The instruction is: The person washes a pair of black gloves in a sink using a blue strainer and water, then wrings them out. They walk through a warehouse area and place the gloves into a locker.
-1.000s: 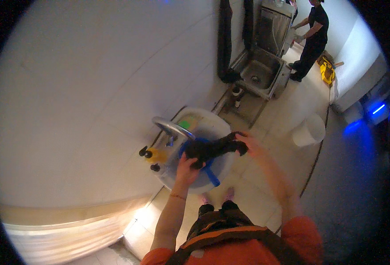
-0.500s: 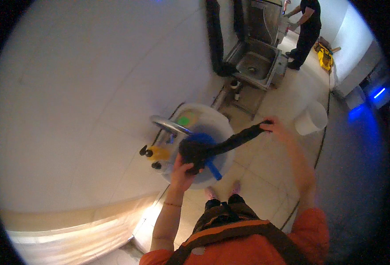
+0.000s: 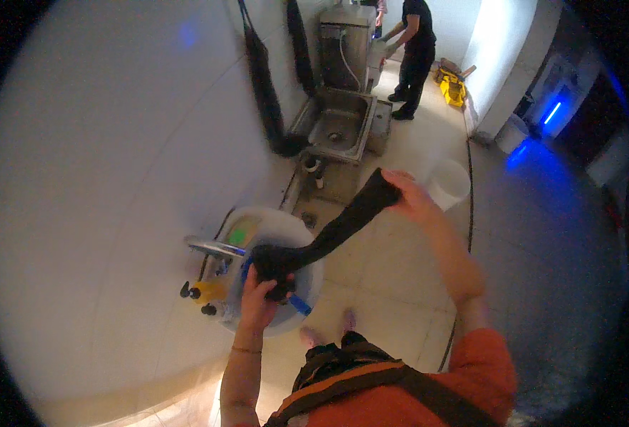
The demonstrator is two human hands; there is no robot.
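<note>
Utility washroom (apparently), white washbasin (image 3: 313, 277), steel sink (image 3: 334, 128), pump bottles (image 3: 211, 291), bucket (image 3: 458, 186), tiled floor (image 3: 378, 270)

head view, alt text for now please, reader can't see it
The left hand, over a white basin, and the right hand hold a dark cloth stretched between them. Beyond are a steel sink and a person in black.

Held long black cloth (image 3: 337, 231) bunched in left hand (image 3: 259, 300) over white washbasin (image 3: 315, 274), other end in right hand (image 3: 415, 198).
</note>
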